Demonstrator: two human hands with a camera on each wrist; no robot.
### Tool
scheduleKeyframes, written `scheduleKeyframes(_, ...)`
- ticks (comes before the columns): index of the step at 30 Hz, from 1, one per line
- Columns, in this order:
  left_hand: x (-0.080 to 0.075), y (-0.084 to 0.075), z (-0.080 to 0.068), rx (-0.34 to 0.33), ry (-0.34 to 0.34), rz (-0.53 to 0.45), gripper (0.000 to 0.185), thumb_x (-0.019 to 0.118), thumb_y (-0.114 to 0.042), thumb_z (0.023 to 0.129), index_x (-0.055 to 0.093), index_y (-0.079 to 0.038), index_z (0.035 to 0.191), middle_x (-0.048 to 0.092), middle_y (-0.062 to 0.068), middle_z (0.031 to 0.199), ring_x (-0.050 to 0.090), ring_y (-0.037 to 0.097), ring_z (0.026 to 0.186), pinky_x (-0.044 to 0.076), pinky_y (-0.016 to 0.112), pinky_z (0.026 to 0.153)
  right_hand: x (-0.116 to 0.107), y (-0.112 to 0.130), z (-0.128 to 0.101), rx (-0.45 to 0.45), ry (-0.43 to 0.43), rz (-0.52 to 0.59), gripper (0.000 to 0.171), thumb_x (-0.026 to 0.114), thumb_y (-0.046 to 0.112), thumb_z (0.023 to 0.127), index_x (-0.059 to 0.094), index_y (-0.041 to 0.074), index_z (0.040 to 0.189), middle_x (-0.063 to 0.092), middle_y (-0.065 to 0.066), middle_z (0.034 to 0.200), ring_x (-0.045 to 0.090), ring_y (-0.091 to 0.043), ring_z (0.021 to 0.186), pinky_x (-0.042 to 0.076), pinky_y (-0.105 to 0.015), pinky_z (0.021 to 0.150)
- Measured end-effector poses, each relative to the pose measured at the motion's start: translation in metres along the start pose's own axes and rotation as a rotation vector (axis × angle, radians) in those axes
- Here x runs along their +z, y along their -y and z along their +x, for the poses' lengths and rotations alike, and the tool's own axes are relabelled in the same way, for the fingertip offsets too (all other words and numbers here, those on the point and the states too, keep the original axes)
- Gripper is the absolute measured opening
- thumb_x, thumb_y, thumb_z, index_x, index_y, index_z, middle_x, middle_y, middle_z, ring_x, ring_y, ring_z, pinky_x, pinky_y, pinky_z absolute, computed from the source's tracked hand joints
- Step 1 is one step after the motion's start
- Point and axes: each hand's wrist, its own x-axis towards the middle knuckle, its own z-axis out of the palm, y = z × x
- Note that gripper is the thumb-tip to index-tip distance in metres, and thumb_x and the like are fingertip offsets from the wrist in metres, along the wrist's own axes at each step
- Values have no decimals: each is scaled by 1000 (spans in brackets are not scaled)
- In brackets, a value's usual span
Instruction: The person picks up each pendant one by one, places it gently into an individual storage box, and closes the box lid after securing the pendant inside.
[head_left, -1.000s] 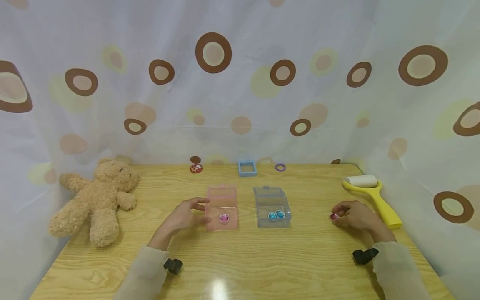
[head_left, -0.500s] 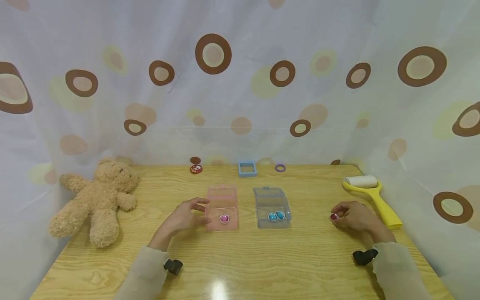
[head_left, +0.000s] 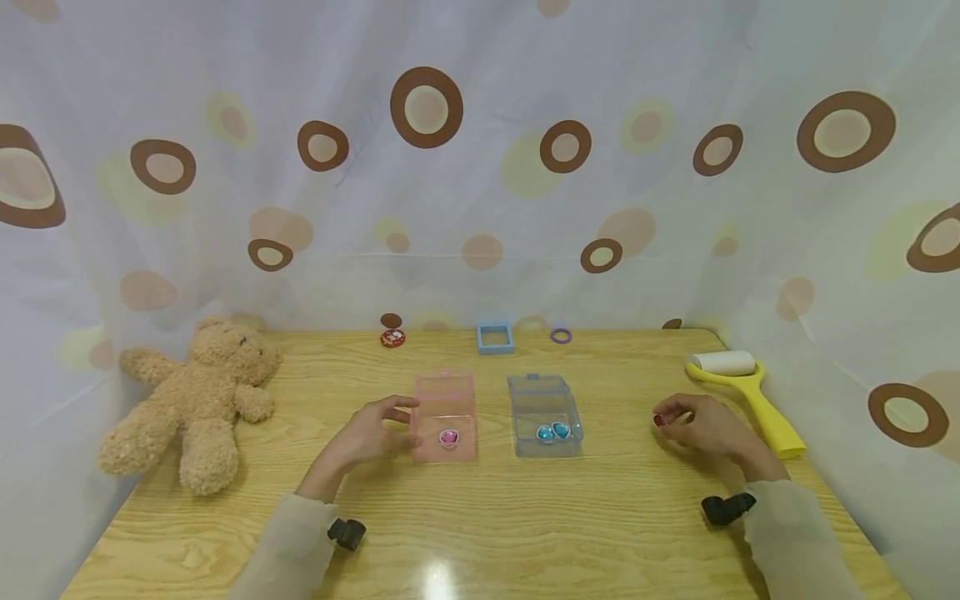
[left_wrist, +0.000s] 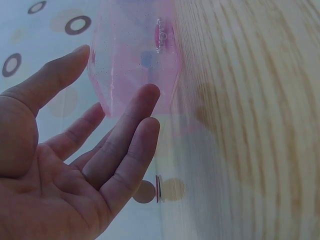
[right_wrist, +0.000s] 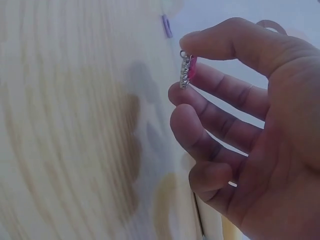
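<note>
In the right wrist view the pink gem (right_wrist: 187,70) pinched by the right hand (right_wrist: 245,125) shows only edge-on, its face hidden. The left hand (left_wrist: 65,170) is cut off by the frame's edge, and the pink box (left_wrist: 135,55) just beyond its fingertips is blurred.

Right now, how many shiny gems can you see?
4. One pink gem lies in the pink box, two blue gems lie in the blue box, and the right hand pinches a red gem. More may be hidden.
</note>
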Motion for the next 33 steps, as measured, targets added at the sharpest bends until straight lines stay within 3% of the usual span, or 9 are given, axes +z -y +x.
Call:
scheduleKeyframes(6,0,-1,-1,-5,1,-11,59,79,-14,85,56,-9,139,65,19,127,63,33,113,56,35,79,0,9,6,8,25,87,31,68,27,96,67,8,120,69,-7,105,61,-16,85,52,-26,67)
scheduleKeyframes(22,0,-2,-1,3,1,-6,60,78,-14,86,55,-8,140,65,20,127,63,34,114,57,36,81,8,39,26,-79,17,119,31,68,23,95,67,6,121,70,-9,107,60,-16,83,50,-26,69)
scheduleKeyframes(33,0,-2,-2,5,14,-23,61,78,-14,86,54,-8,142,64,21,128,63,32,112,57,34,78,25,59,44,-107,-1,105,29,70,24,94,68,10,120,70,-2,102,60,-16,80,49,-26,69)
